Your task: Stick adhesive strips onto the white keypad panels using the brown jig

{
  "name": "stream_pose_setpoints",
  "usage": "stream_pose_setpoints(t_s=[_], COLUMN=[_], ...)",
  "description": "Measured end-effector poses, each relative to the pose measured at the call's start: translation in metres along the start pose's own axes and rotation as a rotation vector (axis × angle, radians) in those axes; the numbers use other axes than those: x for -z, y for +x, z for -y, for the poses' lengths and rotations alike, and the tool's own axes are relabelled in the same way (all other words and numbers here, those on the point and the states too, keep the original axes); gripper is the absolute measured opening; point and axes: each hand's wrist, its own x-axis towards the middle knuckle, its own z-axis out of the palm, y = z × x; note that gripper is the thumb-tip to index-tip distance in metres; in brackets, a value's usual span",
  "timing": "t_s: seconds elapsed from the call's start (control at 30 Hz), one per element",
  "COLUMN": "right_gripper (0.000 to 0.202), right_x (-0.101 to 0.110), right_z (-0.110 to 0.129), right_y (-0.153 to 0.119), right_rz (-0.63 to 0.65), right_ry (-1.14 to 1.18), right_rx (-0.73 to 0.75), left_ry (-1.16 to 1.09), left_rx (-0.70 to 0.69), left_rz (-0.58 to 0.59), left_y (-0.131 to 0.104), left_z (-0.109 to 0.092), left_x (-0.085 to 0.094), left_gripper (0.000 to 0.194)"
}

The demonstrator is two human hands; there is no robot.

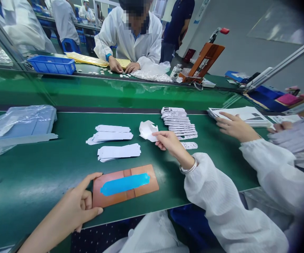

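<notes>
Brown plate (153, 184) lies on green table (49, 165), white-coated person (133, 47) opposite.

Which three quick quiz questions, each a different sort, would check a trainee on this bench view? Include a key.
1. Multiple choice: what does the right hand hold?
A) a blue tray
B) a crumpled sheet
C) a clear bag

2. True or false: the blue strip lies within the edges of the brown board.

3. Fill in: the left hand grips the board at its ____ end, as the wearer sees it.

Key: 1 B; 2 true; 3 left.
</notes>
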Motion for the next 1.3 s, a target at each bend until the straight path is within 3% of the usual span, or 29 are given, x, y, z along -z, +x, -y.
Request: stream_pose_setpoints(t_s=[0.1,0.3,0.43,0.53,0.6,0.67,0.83,0.97,1.13,1.3], right_gripper=[0.028,0.019,0.042,0.045,0.031,0.019,0.018,0.020,0.016,0.015], right_x=[-0.001,0.000,0.001,0.005,0.007,0.008,-0.005,-0.019,-0.022,-0.019], right_z=[0.002,0.002,0.000,0.002,0.006,0.010,0.018,0.018,0.017,0.013], right_y=[0.005,0.002,-0.009,-0.023,-0.039,-0.059,-0.108,-0.125,-0.130,-0.131], right_rz=[0.041,0.121,0.187,0.156,0.079,0.087,0.448,0.584,0.517,0.431], right_ry=[0.081,0.164,0.133,0.063,0.045,0.113,0.547,0.700,0.613,0.522], right_rx=[-0.068,-0.096,-0.059,0.003,0.122,0.228,0.145,0.101,0.155,0.210], left_ry=[0.001,0.000,0.005,-0.004,-0.003,0.002,0.020,0.030,0.012,0.018], left_rx=[0.000,0.003,-0.018,-0.031,-0.027,-0.021,-0.021,-0.027,0.012,0.012], left_rz=[-0.002,0.009,0.000,-0.021,-0.037,-0.039,-0.067,-0.094,-0.042,-0.065], left_y=[0.000,0.000,-0.001,-0.003,-0.003,-0.004,-0.007,-0.009,-0.005,-0.006], left_z=[0.000,0.000,0.000,-0.001,-0.002,-0.002,-0.005,-0.007,-0.004,-0.005], left_x=[0.000,0.000,0.000,-0.001,-0.002,-0.002,-0.002,-0.002,0.001,-0.001], left_gripper=[0.086,0.086,0.084,0.084,0.083,0.082,0.079,0.075,0.083,0.083])
